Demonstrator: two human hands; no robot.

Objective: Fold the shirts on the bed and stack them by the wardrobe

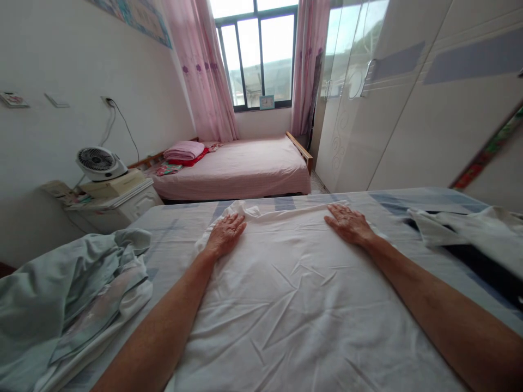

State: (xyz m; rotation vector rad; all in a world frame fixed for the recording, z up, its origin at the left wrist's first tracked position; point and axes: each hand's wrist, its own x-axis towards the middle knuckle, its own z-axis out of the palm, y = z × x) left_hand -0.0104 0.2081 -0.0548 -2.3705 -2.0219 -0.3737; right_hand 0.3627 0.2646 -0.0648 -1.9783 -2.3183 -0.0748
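Smoothing, apparently, wrinkled white fabric (294, 305), we rest left hand (226, 235) and right hand (348, 224) flat, fingers released, creases probably needing outward strokes.

So the white cloth (286, 305) is laid out flat on the bed (171, 239), pretty wrinkled mid-section. Far left corner's kinda bunched up.

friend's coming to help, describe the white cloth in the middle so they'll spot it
By the window is a pink bed; nearer lies a blue-patterned sheet. The white cloth lies across its middle, between green fabric on the left and white-and-black fabric on the right. Unlike them, it is all white and spread wide.
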